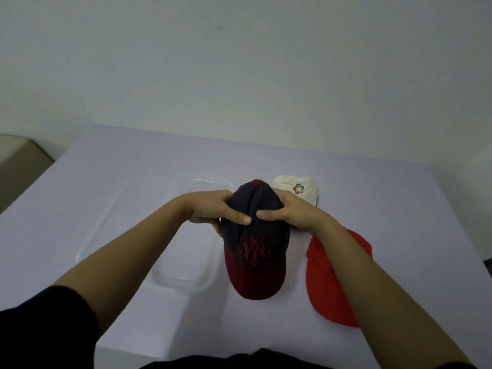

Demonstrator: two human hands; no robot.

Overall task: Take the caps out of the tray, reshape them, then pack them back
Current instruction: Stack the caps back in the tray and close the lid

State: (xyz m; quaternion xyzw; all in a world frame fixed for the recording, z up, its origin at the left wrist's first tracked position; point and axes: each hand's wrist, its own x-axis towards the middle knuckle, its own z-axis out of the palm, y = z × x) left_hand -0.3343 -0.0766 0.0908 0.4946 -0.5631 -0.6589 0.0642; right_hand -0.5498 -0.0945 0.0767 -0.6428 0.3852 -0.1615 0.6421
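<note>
A dark navy cap (255, 243) with a dark red brim, red embroidered logo and red top button is held above the table, brim pointing toward me. My left hand (213, 209) grips the crown from the left and my right hand (287, 209) from the right, both thumbs pressed on top. A clear plastic tray (186, 282) lies on the table just left of the cap, partly behind my left arm. A bright red cap (322, 275) lies to the right, partly under my right forearm. A cream cap (306, 187) with a multicoloured logo sits behind my right hand.
A clear lid or second tray (106, 217) lies flat to the left of the tray. The white table (133, 161) ends at a plain wall behind. A beige object (16, 155) stands beyond the table's left edge.
</note>
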